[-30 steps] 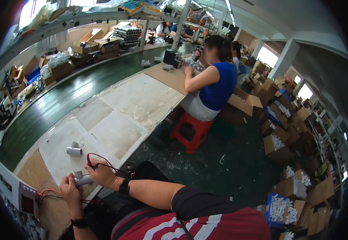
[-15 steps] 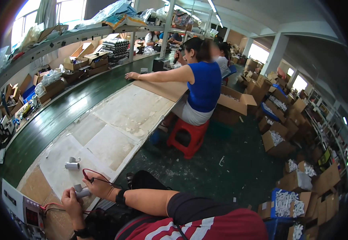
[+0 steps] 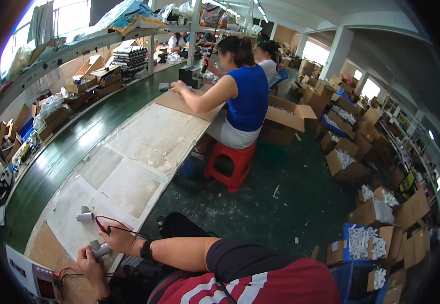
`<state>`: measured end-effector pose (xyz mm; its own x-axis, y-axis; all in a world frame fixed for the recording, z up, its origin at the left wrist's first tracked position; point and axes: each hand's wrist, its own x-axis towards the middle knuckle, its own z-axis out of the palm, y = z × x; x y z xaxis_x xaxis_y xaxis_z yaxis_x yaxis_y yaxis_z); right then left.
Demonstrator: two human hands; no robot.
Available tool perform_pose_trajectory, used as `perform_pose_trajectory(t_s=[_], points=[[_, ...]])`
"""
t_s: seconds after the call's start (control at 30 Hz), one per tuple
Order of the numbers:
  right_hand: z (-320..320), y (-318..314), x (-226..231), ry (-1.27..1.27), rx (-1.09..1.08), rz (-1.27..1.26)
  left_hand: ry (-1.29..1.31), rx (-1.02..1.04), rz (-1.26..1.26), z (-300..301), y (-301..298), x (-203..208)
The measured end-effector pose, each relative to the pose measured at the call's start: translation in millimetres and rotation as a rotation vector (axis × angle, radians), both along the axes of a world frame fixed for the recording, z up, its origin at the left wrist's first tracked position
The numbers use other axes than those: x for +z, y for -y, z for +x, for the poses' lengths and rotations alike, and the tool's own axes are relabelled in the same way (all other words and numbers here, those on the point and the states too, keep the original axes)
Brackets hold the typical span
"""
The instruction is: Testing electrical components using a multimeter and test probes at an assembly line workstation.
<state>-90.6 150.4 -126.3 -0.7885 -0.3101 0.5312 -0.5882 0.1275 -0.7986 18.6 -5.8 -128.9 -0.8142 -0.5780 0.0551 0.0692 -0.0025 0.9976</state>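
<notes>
My left hand is closed around a grey cylindrical fitting with a short round stub on its side, held low over the near end of the bench. Just beyond it, my right hand pinches a test lead with a dark tip, and its red wire loops up over the fingers. Whether the tip touches the fitting I cannot make out. A second grey fitting of like shape lies on the bench ahead of my hands. Red and black wires run from a white box-shaped meter with a red display.
A green conveyor belt runs along the bench's left side. Farther up the bench, a co-worker in a blue top sits on a red stool. Cartons of pale parts stand on the right. A loaded shelf spans the far left.
My view has shifted slightly. My right hand stays close to the fitting in my left. The co-worker's outstretched arm has drawn back from the belt.
</notes>
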Motion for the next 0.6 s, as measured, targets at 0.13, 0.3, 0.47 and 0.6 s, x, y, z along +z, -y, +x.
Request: perform_pose_trajectory(t_s=[0.13,0.3,0.47,0.6], points=[[9.3,-8.4,17.8,0.036,0.063,0.037,0.024,0.010,0.008,3.4,0.9,1.7],[9.6,-5.3,14.1,-0.098,0.059,-0.131,0.012,-0.004,-0.002,1.7,-1.1,1.7],[9.6,-6.7,15.5,-0.055,0.080,-0.110,0.021,0.013,-0.026,3.9,-4.1,2.7],[10.2,-11.7,20.1,0.077,0.122,-0.037,0.032,0.061,-0.047,4.7,-13.0,10.1]])
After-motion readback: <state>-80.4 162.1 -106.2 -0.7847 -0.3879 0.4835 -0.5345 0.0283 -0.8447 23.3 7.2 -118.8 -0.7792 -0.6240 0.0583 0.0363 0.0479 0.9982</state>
